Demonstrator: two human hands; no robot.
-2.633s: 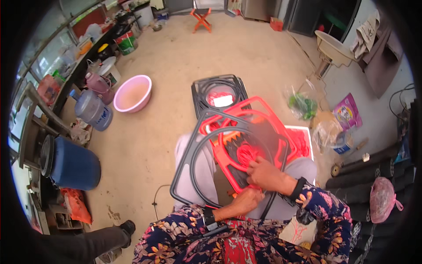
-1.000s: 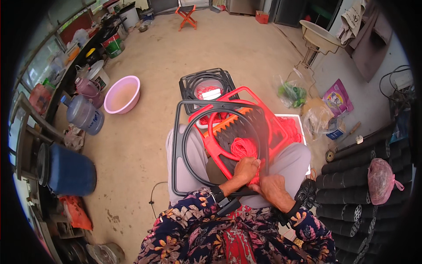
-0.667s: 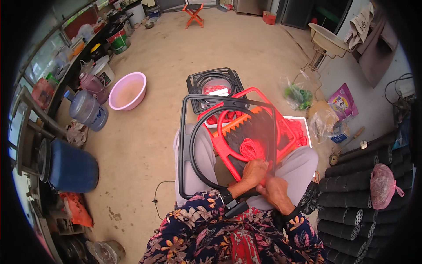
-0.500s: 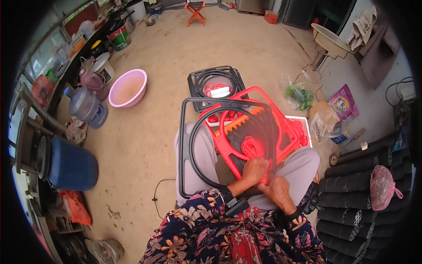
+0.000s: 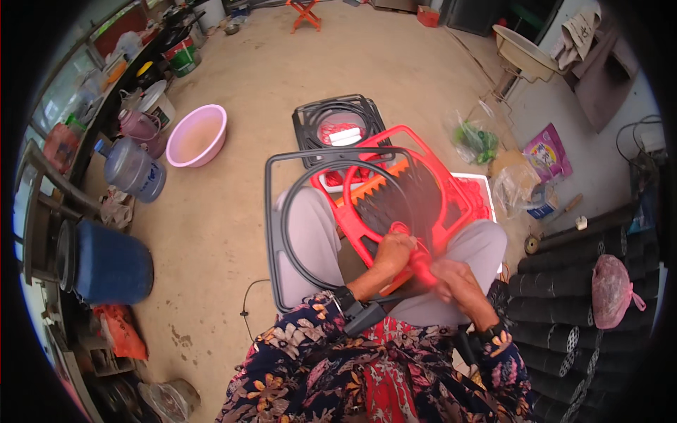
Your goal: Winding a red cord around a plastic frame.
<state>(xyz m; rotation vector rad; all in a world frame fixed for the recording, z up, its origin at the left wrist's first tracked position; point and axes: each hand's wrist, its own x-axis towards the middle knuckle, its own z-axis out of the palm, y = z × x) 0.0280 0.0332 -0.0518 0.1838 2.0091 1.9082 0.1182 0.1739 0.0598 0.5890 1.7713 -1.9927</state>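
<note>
My left hand [image 5: 395, 255] is closed round a bundle of red cord [image 5: 421, 268] above my lap. My right hand [image 5: 457, 282], smeared by motion, is at the bundle's right end with its fingers curled in. A black square frame with a large round opening [image 5: 273, 233] lies over my left thigh and passes under my left forearm. Beneath the hands a red frame of like shape [image 5: 457, 183] rests across my knees. Within it show an orange toothed strip [image 5: 374, 185] and dark ribbed material [image 5: 398, 204].
Beyond my knees lie stacked black frames [image 5: 305, 120] with red cord and a white block. A white box of red cord [image 5: 486, 187] stands by my right knee. Left are a pink basin [image 5: 197, 135], water jug [image 5: 137, 176] and blue barrel [image 5: 116, 262]; right, black perforated cylinders [image 5: 550, 310].
The red cord coil that lay loose ahead of my left hand is now gathered into a bundle between both hands. My left hand has shifted left and up; the right has risen slightly.
</note>
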